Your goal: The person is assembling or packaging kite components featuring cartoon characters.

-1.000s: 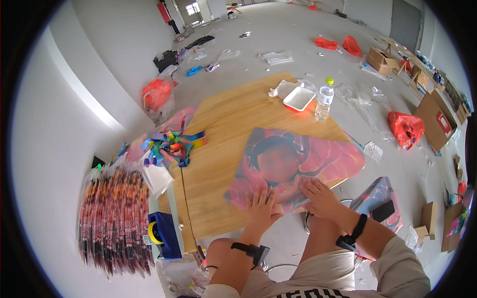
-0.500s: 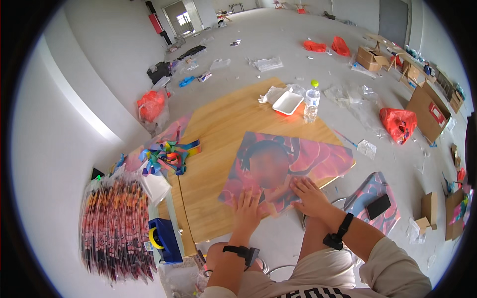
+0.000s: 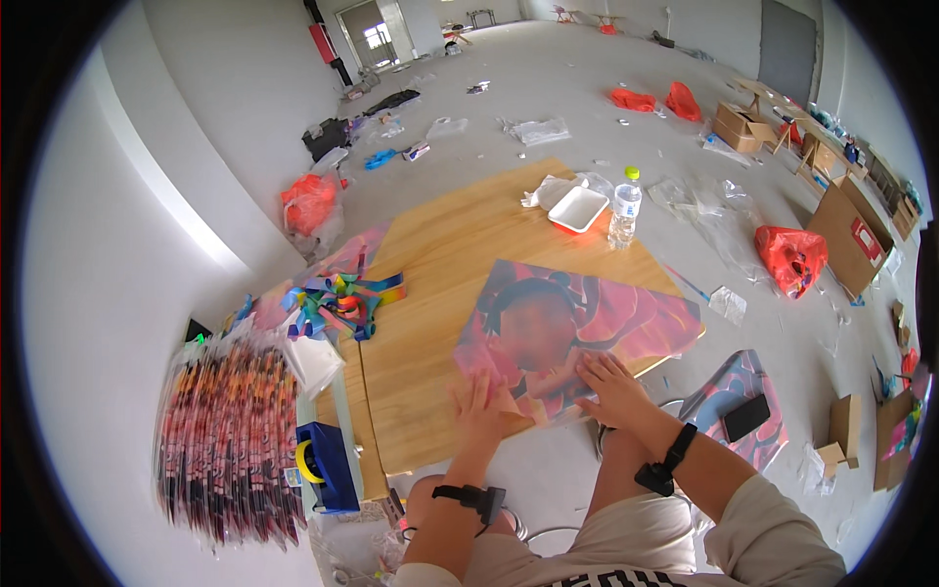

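Note:
A pink and purple printed sheet (image 3: 626, 318) with a large portrait lies on the wooden table (image 3: 421, 284), its lower edge at the table's near side. My left hand (image 3: 476, 406) rests flat on the sheet's near left corner, fingers stretched out and slightly blurred. On the near edge, further right, my right hand (image 3: 614, 389) lies with its fingers extended over the print. Neither hand is wrapped round anything. Part of the near edge is hidden under my hands.
Rainbow ribbons (image 3: 342, 303) lie at the table's left, by a stack of plastic-wrapped prints (image 3: 230, 440) and a blue tape dispenser (image 3: 330, 470). A white tray (image 3: 579, 208) and a water bottle (image 3: 624, 210) stand at the far side. A phone (image 3: 746, 419) rests on another printed piece, right.
My left hand has slid a little left over the sheet's near left corner, and the corner tip that showed beside it is no longer visible. My right hand stays nearly still.

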Tool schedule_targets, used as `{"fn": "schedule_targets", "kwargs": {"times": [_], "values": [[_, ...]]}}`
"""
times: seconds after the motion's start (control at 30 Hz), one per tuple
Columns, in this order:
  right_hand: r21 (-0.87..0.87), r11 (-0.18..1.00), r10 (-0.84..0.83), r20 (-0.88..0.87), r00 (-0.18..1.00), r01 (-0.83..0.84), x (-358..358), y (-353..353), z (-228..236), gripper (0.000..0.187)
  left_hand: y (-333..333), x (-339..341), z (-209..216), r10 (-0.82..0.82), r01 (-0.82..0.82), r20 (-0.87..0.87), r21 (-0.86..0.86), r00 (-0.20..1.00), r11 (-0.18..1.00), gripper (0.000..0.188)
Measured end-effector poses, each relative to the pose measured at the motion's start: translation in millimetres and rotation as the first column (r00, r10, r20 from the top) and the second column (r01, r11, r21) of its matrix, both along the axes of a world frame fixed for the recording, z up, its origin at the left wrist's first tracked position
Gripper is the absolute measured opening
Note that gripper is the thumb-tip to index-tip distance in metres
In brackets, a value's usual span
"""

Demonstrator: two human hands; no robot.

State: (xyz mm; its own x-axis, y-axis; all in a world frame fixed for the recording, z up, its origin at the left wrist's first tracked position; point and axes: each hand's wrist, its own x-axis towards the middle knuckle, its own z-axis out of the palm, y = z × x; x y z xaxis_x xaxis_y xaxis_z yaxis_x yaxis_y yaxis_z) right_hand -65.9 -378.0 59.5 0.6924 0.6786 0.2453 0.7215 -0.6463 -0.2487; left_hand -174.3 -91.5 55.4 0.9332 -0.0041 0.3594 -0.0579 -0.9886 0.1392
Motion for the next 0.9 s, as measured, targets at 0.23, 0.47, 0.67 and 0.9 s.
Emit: {"fn": "schedule_targets", "kwargs": {"times": [0.23, 0.47, 0.67, 0.9], "values": [[-0.072, 0.997, -0.047, -0.127, 0.991, 0.038, 2.6, 4.1, -2.8, 0.069, 48.8, -38.7, 32.8, 0.181, -0.143, -0.198, 0.192, 0.963, 0.971, 0.054], [-0.032, 0.999, -0.045, -0.058, 0.997, 0.043, 4.0, 13.1, -16.2, 0.072, 17.1, -34.2, 27.9, 0.121, -0.148, -0.111, -0.289, 0.986, 0.946, 0.074], [-0.053, 0.997, -0.054, -0.028, 0.998, 0.053, -0.6, 12.1, -22.4, 0.077, 16.6, 19.9, -7.5, 0.122, -0.106, 0.034, -0.313, 0.992, 0.944, 0.065], [-0.061, 0.996, -0.072, 0.011, 0.997, 0.073, 0.1, 12.6, -27.8, 0.077, 43.8, 59.1, -23.6, 0.259, -0.312, -0.174, -0.523, 0.95, 0.793, 0.055]]}}
